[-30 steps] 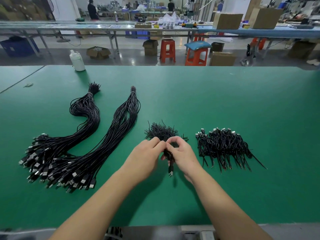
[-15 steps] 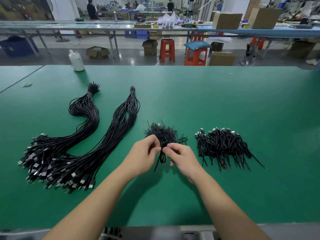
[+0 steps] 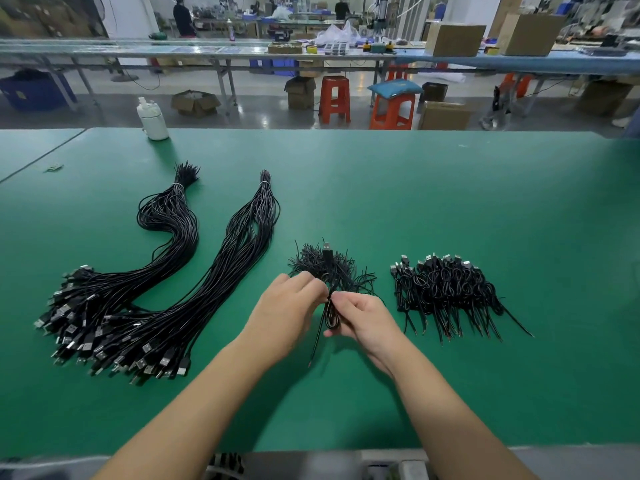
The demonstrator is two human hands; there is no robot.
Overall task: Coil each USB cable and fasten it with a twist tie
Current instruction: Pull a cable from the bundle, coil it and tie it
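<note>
My left hand [image 3: 289, 311] and my right hand [image 3: 363, 318] meet at the middle of the green table [image 3: 450, 188], both pinching one coiled black USB cable [image 3: 331, 315]. Its USB plug points away from me over the loose pile of black twist ties [image 3: 332, 268], and a thin tail hangs toward me. To the right lies a heap of coiled, tied cables [image 3: 446, 289]. On the left lie two long bundles of uncoiled cables [image 3: 166, 289], plugs toward me.
A white bottle [image 3: 152, 119] stands at the table's far left edge. A small scrap [image 3: 53, 167] lies at the far left. Beyond the table are orange stools [image 3: 334, 98], cardboard boxes and other workbenches with people.
The coiled cable has turned: one second ago its plug hung toward me, now the plug points away over the tie pile. Both hands stayed together at the same place.
</note>
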